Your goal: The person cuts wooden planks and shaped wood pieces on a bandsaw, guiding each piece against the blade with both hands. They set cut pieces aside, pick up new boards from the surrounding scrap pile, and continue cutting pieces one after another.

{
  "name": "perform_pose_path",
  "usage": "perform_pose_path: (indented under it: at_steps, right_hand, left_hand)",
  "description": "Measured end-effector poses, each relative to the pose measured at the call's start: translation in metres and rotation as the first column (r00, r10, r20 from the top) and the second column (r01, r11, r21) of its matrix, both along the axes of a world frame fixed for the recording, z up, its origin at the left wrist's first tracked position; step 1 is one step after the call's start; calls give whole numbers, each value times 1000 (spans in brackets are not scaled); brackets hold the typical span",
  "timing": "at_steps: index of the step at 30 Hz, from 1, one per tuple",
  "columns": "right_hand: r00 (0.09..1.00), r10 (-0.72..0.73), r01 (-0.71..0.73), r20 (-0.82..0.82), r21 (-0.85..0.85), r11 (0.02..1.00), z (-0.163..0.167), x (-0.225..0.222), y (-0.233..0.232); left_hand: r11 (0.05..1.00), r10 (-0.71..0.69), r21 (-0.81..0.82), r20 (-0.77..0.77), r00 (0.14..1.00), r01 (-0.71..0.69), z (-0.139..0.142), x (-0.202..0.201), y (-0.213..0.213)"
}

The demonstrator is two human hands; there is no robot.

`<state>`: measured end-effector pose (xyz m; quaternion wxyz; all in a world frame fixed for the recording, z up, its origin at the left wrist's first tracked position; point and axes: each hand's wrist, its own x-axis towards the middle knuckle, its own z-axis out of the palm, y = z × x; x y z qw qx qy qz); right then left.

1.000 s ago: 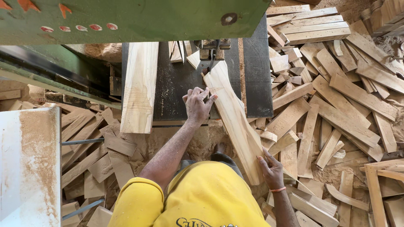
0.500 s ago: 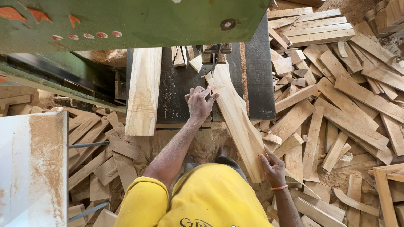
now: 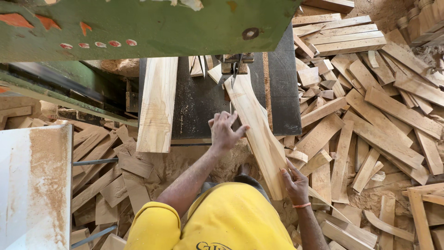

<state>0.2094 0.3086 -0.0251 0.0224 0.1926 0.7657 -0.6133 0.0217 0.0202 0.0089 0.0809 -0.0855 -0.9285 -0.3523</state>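
A long, slightly curved pale plank [image 3: 257, 134] lies slanted on the dark saw table [image 3: 196, 104]. Its far end touches the blade and guide [image 3: 234, 67] under the green machine housing [image 3: 138, 23]. My left hand [image 3: 225, 132] presses on the plank's left edge with the fingers spread. My right hand [image 3: 296, 185], with an orange band on the wrist, grips the plank's near end, which hangs off the table's front edge.
A second straight plank [image 3: 158, 104] lies along the table's left side. Heaps of cut wooden offcuts [image 3: 370, 111] cover the ground at right and lower left [image 3: 106, 176]. A white, sawdust-covered surface [image 3: 34, 185] stands at left. Sawdust lies below the table.
The plank's far end has moved up to the blade, with both hands following it forward. The view has shifted slightly.
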Motion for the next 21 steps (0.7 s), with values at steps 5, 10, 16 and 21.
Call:
perform_pose_path:
  at_steps: [5, 10, 16, 21]
  right_hand:
    - [998, 4, -9, -68, -74, 997, 4, -5, -8]
    - [996, 33, -33, -85, -9, 999, 6, -11, -12]
    - [996, 49, -51, -74, -29, 998, 11, -19, -17]
    - [999, 50, -49, -17, 47, 998, 17, -24, -22]
  left_hand:
    - [1000, -8, 3, 5, 1000, 8, 9, 16, 4]
    - [999, 7, 48, -1, 1000, -7, 17, 11, 5]
    - [998, 1, 66, 39, 999, -3, 24, 6, 3]
    - [996, 13, 83, 21, 1000, -15, 26, 1, 1]
